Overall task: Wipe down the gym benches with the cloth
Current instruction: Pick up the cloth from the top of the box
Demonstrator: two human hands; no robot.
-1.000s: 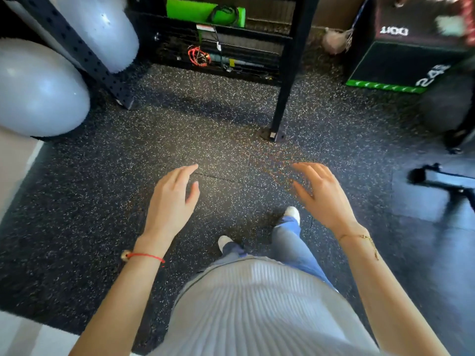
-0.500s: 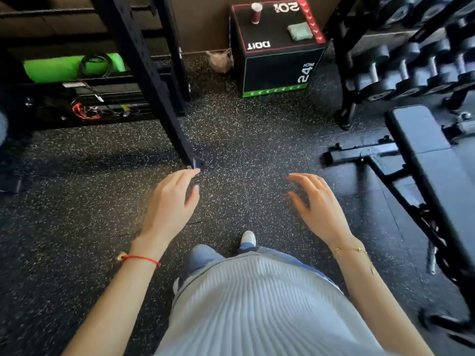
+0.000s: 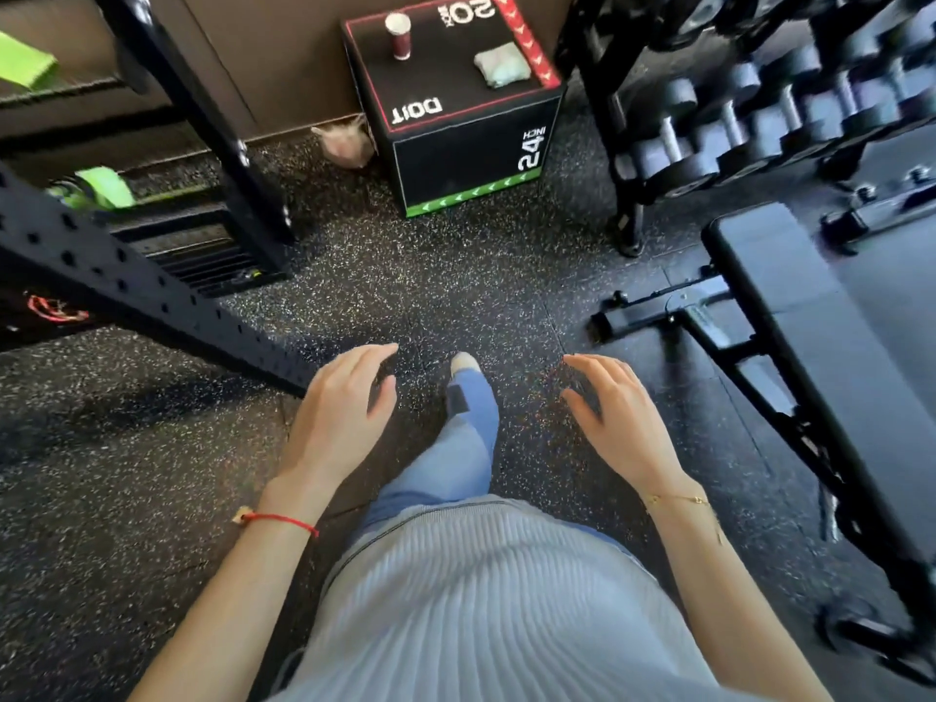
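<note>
A pale folded cloth [image 3: 502, 64] lies on top of a black plyo box [image 3: 471, 159] against the far wall, beside a dark red bottle [image 3: 399, 37]. A black padded gym bench [image 3: 810, 336] runs along the right side on a black steel frame. My left hand [image 3: 339, 418] and my right hand [image 3: 615, 418] hover in front of me over the speckled floor, fingers relaxed, holding nothing. Both hands are far short of the cloth and apart from the bench.
A black perforated rack beam [image 3: 152, 291] slants across the left, with an upright post [image 3: 218, 129] behind it. A dumbbell rack [image 3: 734, 108] stands at the upper right. A small pinkish bag [image 3: 347, 144] lies by the box. My foot [image 3: 463, 364] is stepping forward.
The view has swung right and moved forward: the box, the cloth and the bench have come closer and nearer the middle. My hands stay open in front of me.
</note>
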